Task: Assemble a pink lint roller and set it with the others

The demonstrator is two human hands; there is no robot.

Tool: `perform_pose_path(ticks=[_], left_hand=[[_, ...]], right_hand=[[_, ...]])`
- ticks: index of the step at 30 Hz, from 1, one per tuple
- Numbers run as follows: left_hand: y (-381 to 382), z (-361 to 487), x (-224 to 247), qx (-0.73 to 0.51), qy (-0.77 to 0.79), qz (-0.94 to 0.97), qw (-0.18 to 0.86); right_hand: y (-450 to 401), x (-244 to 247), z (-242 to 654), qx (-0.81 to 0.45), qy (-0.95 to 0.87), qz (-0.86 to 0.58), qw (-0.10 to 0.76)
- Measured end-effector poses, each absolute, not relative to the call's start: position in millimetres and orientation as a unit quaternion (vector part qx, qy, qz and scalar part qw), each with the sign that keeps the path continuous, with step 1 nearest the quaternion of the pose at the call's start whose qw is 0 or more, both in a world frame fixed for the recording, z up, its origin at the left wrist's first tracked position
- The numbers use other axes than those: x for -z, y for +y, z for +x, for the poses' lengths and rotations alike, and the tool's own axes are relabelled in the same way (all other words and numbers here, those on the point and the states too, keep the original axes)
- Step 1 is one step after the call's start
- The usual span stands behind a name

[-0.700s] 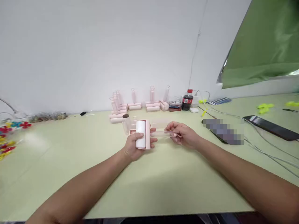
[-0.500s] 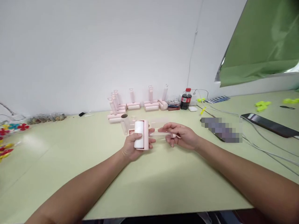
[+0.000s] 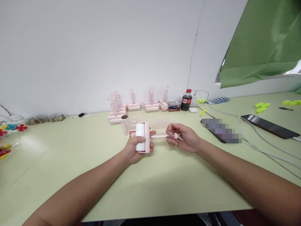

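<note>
A pink and white lint roller [image 3: 140,137] lies across my left hand [image 3: 131,149], held over the table. My left thumb presses on the white roll, and the fingers wrap behind the pink cover [image 3: 147,138]. Its clear handle [image 3: 161,136] points right, ending in a pink cap with a white loop. Around that cap my right hand [image 3: 184,138] is curled, fingers bent above and below it; exact contact is partly hidden. Just behind the roller stand a clear cylinder [image 3: 124,126] with a dark top opening and a small clear piece with a pink part [image 3: 134,121].
Several similar pink lint rollers [image 3: 152,107] stand upright along the wall. Right of them are a cola bottle [image 3: 186,101], a white charger case [image 3: 193,110], phones [image 3: 270,126] and cables. Yellow pieces [image 3: 262,106] lie far right; colourful flower-shaped pieces [image 3: 21,127] sit at left.
My right hand's fingers have curled in closer around the handle's end cap, and the white loop shows more clearly. My left hand keeps its hold on the lint roller.
</note>
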State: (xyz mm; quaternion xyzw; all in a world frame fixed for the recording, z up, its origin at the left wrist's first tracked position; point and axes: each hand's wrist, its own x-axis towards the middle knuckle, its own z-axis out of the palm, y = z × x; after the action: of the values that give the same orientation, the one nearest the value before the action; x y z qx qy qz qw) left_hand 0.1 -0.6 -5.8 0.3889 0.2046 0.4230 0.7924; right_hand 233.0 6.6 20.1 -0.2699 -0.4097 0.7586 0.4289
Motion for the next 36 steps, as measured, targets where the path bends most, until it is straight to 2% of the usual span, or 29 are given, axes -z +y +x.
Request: perform_pose_path(ticks=[12, 26, 29, 34, 36], left_hand=[[-2.3, 2.3, 4.9, -0.434, 0.206, 0.394, 0.784], [2.5, 2.0, 4.5, -0.433, 0.212, 0.373, 0.793], [0.7, 2.5, 3.5, -0.428, 0.216, 0.374, 0.794], [0.1, 6.3, 3.4, -0.418, 0.218, 0.366, 0.803], [1.2, 7.7, 2.7, -0.427, 0.211, 0.346, 0.808]], right_hand=[[5.0, -11.8, 225.6, -0.739, -0.408, -0.290, 0.451], [5.2, -6.7, 235.4, -0.548, -0.618, -0.325, 0.460], [6.6, -13.0, 241.1, -0.535, -0.655, -0.339, 0.412], [17.9, -21.3, 256.6, -0.531, -0.733, -0.365, 0.218], [21.7, -22.7, 260.1, -0.551, -0.718, -0.358, 0.230]])
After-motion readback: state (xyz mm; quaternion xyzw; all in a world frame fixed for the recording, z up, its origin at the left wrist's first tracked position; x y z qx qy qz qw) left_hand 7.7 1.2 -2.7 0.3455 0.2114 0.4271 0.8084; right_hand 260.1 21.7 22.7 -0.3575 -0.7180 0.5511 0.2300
